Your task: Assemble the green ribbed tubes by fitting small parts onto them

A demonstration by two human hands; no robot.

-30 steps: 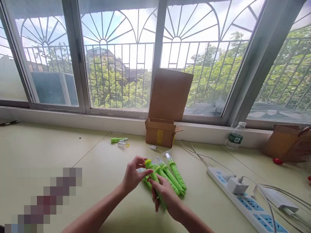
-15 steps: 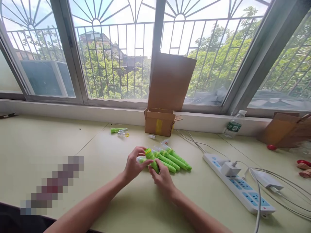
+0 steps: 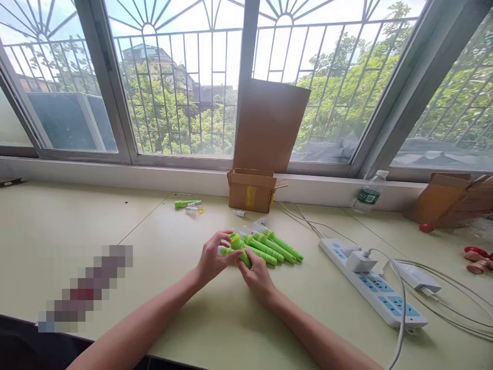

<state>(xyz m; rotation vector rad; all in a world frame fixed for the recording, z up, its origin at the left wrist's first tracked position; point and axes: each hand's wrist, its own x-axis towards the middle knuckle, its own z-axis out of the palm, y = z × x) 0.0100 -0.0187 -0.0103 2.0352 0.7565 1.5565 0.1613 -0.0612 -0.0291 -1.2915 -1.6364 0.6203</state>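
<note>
A green plastic tube (image 3: 243,253) with a yellow ring at its upper end is held between my two hands, tilted, its opening facing up. My right hand (image 3: 256,272) is wrapped round the tube's lower part. With thumb and fingertips, my left hand (image 3: 212,254) grips the upper end near the yellow ring. Just beyond, several similar green tubes (image 3: 283,247) lie side by side, with clear tips at their far ends. Another tube's clear end shows beside my left fingers, partly hidden by the hands.
Toward the window stand a small cardboard box (image 3: 251,195) and a green piece (image 3: 185,204) with clear parts and a yellow ring beside it. A small clear tip (image 3: 239,213) lies before the box. On the right are a power strip (image 3: 372,288), cables and a water bottle (image 3: 370,195).
The view has shifted slightly. The held tube's yellow-ringed opening is turned a little more toward me. Both hands keep nearly the same place.
</note>
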